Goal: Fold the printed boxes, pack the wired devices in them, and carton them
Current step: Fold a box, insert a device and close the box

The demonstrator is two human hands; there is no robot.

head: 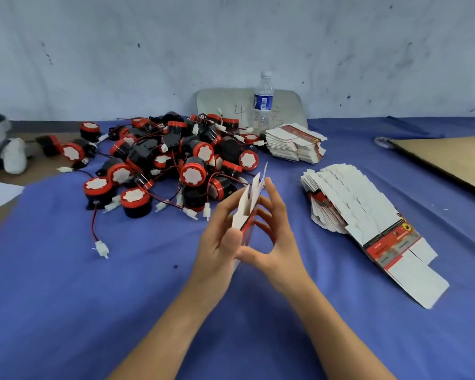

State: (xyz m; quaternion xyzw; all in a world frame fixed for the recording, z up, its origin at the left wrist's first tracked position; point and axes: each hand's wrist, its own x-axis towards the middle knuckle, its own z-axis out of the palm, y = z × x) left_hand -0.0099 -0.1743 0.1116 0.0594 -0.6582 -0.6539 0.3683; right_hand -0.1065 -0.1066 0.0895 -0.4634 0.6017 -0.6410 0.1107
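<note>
Blue cloth below: left hand pinches a printed box (flaps up), right hand presses it with straight fingers

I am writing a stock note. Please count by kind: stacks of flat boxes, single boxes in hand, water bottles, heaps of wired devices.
Stacks of flat boxes: 2
Single box between left hand and right hand: 1
Water bottles: 1
Heaps of wired devices: 1
Total: 5

Matt blue cloth down below, lightly creased. The devices gleam in shiny black and red plastic; the flat boxes are thin printed card, the bottle clear plastic.
</note>
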